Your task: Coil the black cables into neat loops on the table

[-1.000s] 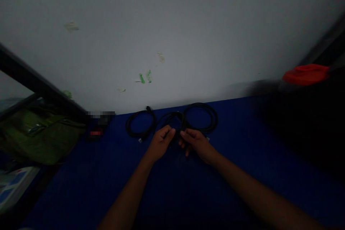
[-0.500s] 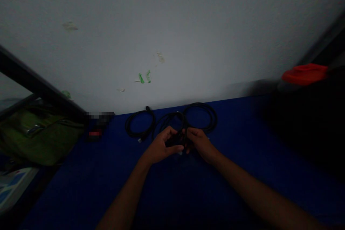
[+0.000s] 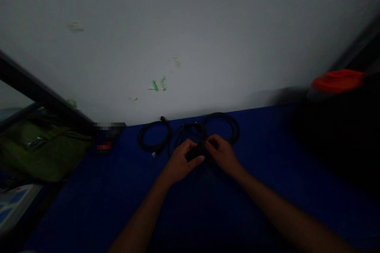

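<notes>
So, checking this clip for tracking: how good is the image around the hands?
In the head view, light is dim: the black cables nearly merge with the blue surface under the left hand and right hand. The pale wall is much brighter; the dark mass at right is blurred; a pixelated patch hides something.

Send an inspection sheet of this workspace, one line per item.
Surface: dark blue covering, dimly lit.
Job's things: three black cable coils; middle coil bunched between the hands.
Clutter: olive green bag; small dark item with red label, partly pixelated.
Grippers: left hand grips the middle coil; right hand touches it, grip unclear.
Cables: left coil ends in a pale connector; black plug near the wall.
Surroundings: white wall with green marks; red object at right.
</notes>
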The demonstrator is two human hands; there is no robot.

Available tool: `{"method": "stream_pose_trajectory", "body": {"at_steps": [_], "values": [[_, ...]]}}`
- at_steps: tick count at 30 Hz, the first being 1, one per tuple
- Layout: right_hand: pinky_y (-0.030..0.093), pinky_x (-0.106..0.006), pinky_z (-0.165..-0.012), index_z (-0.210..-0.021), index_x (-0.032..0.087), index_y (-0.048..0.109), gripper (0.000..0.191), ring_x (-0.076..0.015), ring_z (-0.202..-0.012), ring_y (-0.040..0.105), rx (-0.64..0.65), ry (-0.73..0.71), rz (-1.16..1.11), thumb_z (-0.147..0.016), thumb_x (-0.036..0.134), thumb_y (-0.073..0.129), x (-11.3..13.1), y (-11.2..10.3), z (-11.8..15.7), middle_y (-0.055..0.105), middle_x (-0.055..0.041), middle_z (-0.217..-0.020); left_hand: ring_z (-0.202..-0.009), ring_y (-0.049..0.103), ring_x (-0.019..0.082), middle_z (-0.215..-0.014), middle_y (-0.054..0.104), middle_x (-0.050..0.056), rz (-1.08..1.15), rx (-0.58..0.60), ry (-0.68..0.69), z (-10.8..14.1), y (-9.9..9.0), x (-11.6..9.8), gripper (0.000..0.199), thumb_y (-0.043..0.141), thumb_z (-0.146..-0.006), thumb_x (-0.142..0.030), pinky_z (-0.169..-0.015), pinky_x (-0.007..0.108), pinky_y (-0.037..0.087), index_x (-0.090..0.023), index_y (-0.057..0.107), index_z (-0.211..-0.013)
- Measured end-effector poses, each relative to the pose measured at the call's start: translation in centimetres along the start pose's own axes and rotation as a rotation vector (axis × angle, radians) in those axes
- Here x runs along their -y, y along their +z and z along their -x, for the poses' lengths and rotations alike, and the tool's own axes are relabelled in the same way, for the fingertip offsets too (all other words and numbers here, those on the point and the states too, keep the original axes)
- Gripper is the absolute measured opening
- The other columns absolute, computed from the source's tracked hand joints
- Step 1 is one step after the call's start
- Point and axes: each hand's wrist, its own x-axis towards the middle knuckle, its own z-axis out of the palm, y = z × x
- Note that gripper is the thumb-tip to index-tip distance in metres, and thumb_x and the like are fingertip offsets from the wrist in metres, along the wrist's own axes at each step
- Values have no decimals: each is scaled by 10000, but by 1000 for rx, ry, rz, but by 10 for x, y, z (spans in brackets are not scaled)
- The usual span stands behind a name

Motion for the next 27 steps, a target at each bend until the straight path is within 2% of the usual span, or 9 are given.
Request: {"method": "stream_pose_trajectory", "body": {"at_steps": [2,4,7,10,15,19,27], "values": [[453,-262,-540,-808,181,519,139,-143,-599,570,-88,-101,97,-785,318,512,3,-4,1,589,-12,-697,-767,539,145,-852,562,5,8,-1,4,0,0,0,253,593,-758,-363,-688,265,423,-188,502,-916],[456,-274,-597,-851,179,515,123,-149,-652,574,-121,-218,176,-804,292,501,7,-7,2,589,-27,-743,-755,532,141,-844,557,1,3,5,10,0,0,0,241,593,-758,-353,-675,259,419,-187,503,-907],[453,-281,-636,-902,180,518,133,-155,-705,560,-81,-398,282,-827,287,491,10,-9,5,568,-47,-808,-739,525,137,-826,553,-4,-33,8,22,0,0,0,207,591,-754,-316,-655,253,411,-186,507,-892],[439,-295,-658,-863,178,524,104,-174,-757,542,-33,-486,402,-849,261,461,8,-8,5,546,-63,-827,-741,531,136,-832,564,-1,-77,14,40,0,-1,-1,190,587,-744,-267,-664,256,414,-183,515,-898],[419,-288,-653,-821,176,508,106,-164,-734,526,51,-494,431,-865,211,418,6,-8,4,528,-56,-798,-769,548,148,-866,589,14,-127,36,61,0,-1,-2,189,552,-751,-231,-700,279,431,-182,526,-932],[408,-271,-624,-800,181,504,76,-150,-698,517,93,-473,402,-843,217,452,7,-9,4,528,-44,-777,-845,547,183,-928,590,45,-269,24,87,1,2,-2,227,512,-764,-209,-769,328,426,-187,518,-990],[400,-259,-601,-748,187,524,76,-141,-660,534,72,-372,297,-806,231,502,7,-8,3,565,-24,-723,-903,500,232,-1004,563,104,-528,-14,133,1,8,-1,264,396,-841,-240,-808,388,412,-149,488,-1071]]}}
